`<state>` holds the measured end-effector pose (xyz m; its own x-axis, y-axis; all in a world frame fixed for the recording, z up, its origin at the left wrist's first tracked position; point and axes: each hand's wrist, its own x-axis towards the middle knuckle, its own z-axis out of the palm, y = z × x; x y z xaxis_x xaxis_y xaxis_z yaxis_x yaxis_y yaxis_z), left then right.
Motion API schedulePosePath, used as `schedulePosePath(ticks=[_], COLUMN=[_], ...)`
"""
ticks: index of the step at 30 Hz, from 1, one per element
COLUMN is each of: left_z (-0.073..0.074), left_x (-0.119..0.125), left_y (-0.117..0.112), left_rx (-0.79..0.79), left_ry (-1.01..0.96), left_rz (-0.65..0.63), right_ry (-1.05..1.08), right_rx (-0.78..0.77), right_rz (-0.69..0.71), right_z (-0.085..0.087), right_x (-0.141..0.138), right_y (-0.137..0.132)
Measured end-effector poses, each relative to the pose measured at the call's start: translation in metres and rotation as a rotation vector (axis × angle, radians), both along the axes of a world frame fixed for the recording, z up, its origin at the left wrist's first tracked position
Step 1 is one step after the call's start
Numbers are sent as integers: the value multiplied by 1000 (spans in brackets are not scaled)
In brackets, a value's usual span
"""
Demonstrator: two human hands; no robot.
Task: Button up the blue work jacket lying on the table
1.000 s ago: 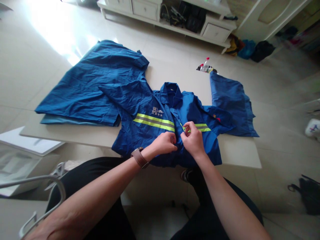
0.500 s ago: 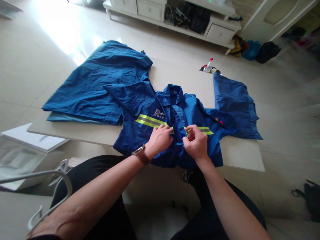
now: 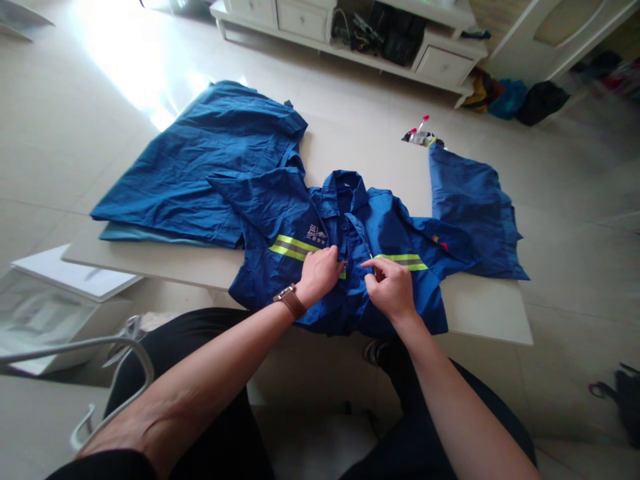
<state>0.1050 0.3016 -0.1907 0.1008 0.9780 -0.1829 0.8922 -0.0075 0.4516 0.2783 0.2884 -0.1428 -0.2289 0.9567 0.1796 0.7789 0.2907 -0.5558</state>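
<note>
A blue work shirt (image 3: 300,220) with yellow-and-grey reflective stripes lies face up on a low white table (image 3: 480,307), collar pointing away from me. My left hand (image 3: 320,272), with a brown watch on the wrist, pinches the left edge of the shirt's front opening at stripe height. My right hand (image 3: 393,288) pinches the right edge of the opening, its fingers curled on the cloth. The two hands are a few centimetres apart over the placket.
A second blue garment (image 3: 200,167) is spread at the table's left. Another folded blue piece (image 3: 470,207) lies at the right, with small bottles (image 3: 419,135) behind it. A white cabinet (image 3: 350,27) stands at the back, a grey metal frame (image 3: 100,373) at my left.
Both hands have moved a little up the shirt front, from just below the stripe to stripe height. The camera has shifted slightly, so everything sits a bit further right.
</note>
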Motion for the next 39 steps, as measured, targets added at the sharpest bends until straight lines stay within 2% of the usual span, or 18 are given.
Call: schedulePosePath(ticks=[6,11,16,19,24,31,35,39], left_z=[-14,-17,-12,-10,-2,17,19,20], left_x=[2,6,14,17,17,18,20,20], left_y=[2,5,10,12,8,3,2,1], left_rx=[-11,-45,-41,12,12,89,98,22], left_ry=[-90,-288,-570,-758,-975,-1001,-1024,-1120], left_rz=[28,113,208,226,184,215,225,255], right_ry=[56,138,322,360,363,300,308,326], right_rx=[-6,-55,-180,-151,-90,-19,12,19], right_rz=[26,31,-26,-70,-105,-140,-146,-139], right_z=[7,6,-2,-8,-8,2,6,6], right_x=[-2,-1,-4,-6,-5,-5,-5,-2], right_y=[-3,-4,-2,0,4,11,10,10])
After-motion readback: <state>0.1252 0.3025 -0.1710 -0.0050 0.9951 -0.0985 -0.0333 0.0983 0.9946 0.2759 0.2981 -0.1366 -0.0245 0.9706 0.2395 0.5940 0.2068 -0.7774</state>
